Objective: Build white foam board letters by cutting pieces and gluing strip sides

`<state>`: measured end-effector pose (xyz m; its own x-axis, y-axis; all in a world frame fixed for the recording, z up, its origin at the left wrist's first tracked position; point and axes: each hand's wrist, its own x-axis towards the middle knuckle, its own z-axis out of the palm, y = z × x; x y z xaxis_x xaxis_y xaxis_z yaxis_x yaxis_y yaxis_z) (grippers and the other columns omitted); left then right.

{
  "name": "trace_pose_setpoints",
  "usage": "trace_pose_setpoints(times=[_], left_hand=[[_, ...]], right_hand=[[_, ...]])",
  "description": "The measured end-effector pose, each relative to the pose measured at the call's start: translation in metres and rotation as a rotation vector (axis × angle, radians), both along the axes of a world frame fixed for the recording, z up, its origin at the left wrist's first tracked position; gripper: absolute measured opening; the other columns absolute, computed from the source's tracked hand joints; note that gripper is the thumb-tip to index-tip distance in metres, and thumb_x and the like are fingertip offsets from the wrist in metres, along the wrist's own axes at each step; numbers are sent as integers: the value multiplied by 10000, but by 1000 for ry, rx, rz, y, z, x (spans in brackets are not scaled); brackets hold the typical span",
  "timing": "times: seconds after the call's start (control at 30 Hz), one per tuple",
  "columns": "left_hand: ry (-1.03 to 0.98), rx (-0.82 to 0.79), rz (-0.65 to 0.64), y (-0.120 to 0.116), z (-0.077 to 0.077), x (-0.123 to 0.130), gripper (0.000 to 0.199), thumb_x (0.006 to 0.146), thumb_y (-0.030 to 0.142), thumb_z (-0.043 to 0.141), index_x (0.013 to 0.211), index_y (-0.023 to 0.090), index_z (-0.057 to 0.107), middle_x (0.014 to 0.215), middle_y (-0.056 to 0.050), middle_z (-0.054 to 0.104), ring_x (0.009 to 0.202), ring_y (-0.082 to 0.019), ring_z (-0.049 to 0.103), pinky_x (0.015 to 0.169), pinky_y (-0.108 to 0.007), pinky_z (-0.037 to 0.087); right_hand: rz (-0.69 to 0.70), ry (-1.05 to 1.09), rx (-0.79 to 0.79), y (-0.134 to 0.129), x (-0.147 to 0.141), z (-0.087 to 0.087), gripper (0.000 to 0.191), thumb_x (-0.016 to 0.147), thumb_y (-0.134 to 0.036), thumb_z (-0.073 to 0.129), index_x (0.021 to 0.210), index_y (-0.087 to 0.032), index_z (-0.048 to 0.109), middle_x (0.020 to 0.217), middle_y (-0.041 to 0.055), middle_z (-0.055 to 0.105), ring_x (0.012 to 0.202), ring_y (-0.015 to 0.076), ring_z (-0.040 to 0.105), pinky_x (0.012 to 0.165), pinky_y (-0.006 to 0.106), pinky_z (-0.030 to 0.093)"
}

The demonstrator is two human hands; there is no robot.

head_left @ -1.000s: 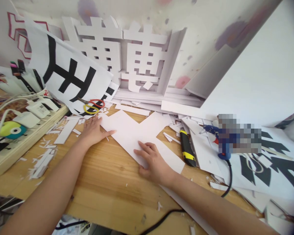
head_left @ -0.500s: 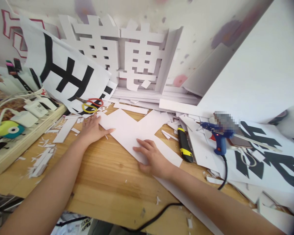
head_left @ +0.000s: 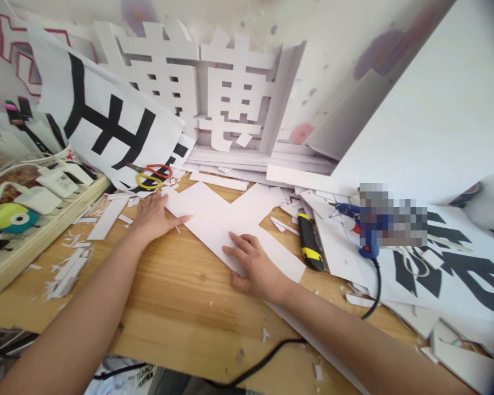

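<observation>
A white foam-board cutout (head_left: 208,211), angular with several arms, lies flat on the wooden table. At its left end, my left hand (head_left: 151,216) rests with fingers spread, the thumb and fingertips at the board's edge. My right hand (head_left: 257,267) lies on the lower middle of the cutout, fingers apart and loosely bent, gripping nothing. Under my right forearm runs a long white board strip (head_left: 319,343), partly hidden. Just right of the cutout is a black and yellow utility knife (head_left: 309,241). Scissors (head_left: 150,180) with red and yellow handles lie beyond my left hand.
A blue glue gun (head_left: 368,249), partly blurred, stands at the right with its black cord (head_left: 376,296) trailing down. White scraps (head_left: 69,271) litter the table. Board characters (head_left: 234,88) lean against the wall. A power strip (head_left: 45,236) with chargers sits left, near a printed sheet (head_left: 115,126).
</observation>
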<state>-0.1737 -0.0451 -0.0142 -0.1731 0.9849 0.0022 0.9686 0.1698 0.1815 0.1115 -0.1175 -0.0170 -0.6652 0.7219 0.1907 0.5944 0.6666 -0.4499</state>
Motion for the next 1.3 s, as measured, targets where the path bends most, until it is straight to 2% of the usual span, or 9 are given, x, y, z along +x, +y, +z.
trace_pose_setpoints(times=[0.27, 0.8, 1.03, 1.3], left_hand=[[12, 0, -2, 0, 0, 1, 1052, 598, 803, 389, 1379, 107, 273, 1487, -154, 170, 1362, -324, 137, 1103, -451, 69], [-17, -1, 14, 0, 1, 0, 1069, 582, 811, 399, 1375, 103, 286, 1494, -143, 156, 1357, -342, 140, 1101, -475, 82], [-47, 5, 24, -3, 2, 2, 1082, 584, 822, 390, 1391, 115, 252, 1497, -150, 139, 1358, -352, 126, 1100, -481, 92], [-39, -17, 36, -5, 5, 5, 1065, 609, 811, 380, 1397, 109, 236, 1504, -130, 118, 1370, -327, 95, 1109, -491, 69]], right_hand=[[-12, 13, 4, -2, 0, -2, 543, 673, -181, 594, 1211, -159, 525, 1382, 145, 394, 1181, 303, 325, 944, 510, 366], [-3, 13, 14, -2, 0, 0, 557, 659, -163, 587, 1211, -123, 530, 1379, 156, 397, 1178, 294, 326, 974, 479, 354], [7, -17, -8, -4, -1, 5, 531, 678, -146, 561, 1208, -122, 530, 1376, 160, 397, 1178, 299, 321, 961, 502, 358], [13, -42, 1, -3, 0, 2, 539, 689, -144, 543, 1226, -109, 513, 1387, 165, 375, 1185, 301, 305, 976, 491, 344]])
